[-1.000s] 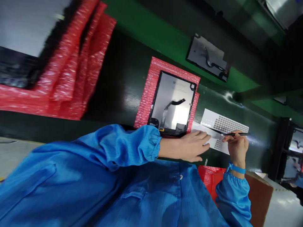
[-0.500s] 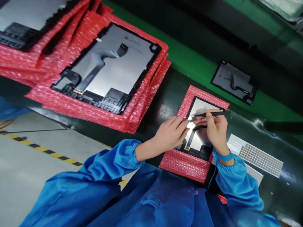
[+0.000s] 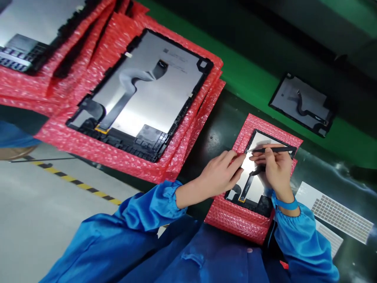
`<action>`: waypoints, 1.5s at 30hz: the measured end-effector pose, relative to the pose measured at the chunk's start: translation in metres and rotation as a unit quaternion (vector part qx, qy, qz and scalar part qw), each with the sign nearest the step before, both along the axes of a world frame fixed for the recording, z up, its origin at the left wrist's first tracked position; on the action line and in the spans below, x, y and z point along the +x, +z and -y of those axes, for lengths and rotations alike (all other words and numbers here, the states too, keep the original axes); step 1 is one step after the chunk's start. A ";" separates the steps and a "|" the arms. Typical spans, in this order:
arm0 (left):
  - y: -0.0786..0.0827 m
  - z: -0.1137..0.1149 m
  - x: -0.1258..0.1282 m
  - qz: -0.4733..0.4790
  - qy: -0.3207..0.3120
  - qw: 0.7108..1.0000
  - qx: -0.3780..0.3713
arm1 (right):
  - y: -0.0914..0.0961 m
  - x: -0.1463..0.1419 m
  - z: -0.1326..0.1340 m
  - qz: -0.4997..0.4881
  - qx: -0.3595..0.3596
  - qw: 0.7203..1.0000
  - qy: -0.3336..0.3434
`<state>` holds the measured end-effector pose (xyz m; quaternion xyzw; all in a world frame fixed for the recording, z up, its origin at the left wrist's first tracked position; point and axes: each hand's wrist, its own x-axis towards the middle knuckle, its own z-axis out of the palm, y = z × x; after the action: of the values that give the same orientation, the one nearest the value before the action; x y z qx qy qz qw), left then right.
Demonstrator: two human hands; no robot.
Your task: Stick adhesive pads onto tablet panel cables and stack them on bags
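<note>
A display panel [image 3: 256, 188] with a silvery back, black frame and dark flex cable [image 3: 247, 186] lies on a red bubble-wrap sheet [image 3: 240, 224]. My right hand [image 3: 278, 167] is over its right half, pinching black tweezers [image 3: 278, 149] between thumb and fingers. The tweezers' thin tips point left, at the panel's upper left edge. Close to those tips, my left hand [image 3: 224, 173] rests at the panel's left edge with bent fingers pressed together. Whether a small piece is between its fingertips cannot be seen. A blue band [image 3: 286, 204] circles my right wrist.
On the left, a larger-looking panel [image 3: 150, 102] lies on stacked red bubble-wrap [image 3: 173, 169], with another panel [image 3: 38, 23] beyond. One more panel [image 3: 303, 104] sits on the green strip [image 3: 238, 78] at the back. White sheets with small grid pieces [image 3: 338, 212] lie right of my hand.
The whole view has shifted, so the bench things appear lower and farther right. Both hands keep nearly the same place over the panel, tweezers still held.
</note>
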<state>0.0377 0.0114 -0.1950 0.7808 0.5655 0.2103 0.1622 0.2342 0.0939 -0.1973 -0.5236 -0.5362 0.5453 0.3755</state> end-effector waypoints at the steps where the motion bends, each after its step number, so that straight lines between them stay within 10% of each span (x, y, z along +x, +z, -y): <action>1: 0.000 0.000 0.000 0.004 0.000 1.000 -0.002 | 0.000 0.000 0.000 0.002 0.000 1.000 0.001; 29: 0.013 -0.010 0.003 -0.064 0.039 0.995 -0.071 | 0.000 -0.001 -0.001 -0.046 0.001 0.998 -0.044; 36: 0.031 -0.004 -0.006 -0.046 0.138 0.961 -0.233 | 0.028 0.046 0.025 -0.062 0.048 0.994 -0.071; 45: 0.038 -0.014 0.001 -0.102 0.170 0.950 -0.242 | -0.005 0.087 0.046 -0.058 0.037 0.993 -0.093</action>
<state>0.0386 0.0255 -0.1569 0.6275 0.7373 0.0104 0.2498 0.3209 0.0476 -0.2025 -0.5243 -0.4829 0.5169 0.4741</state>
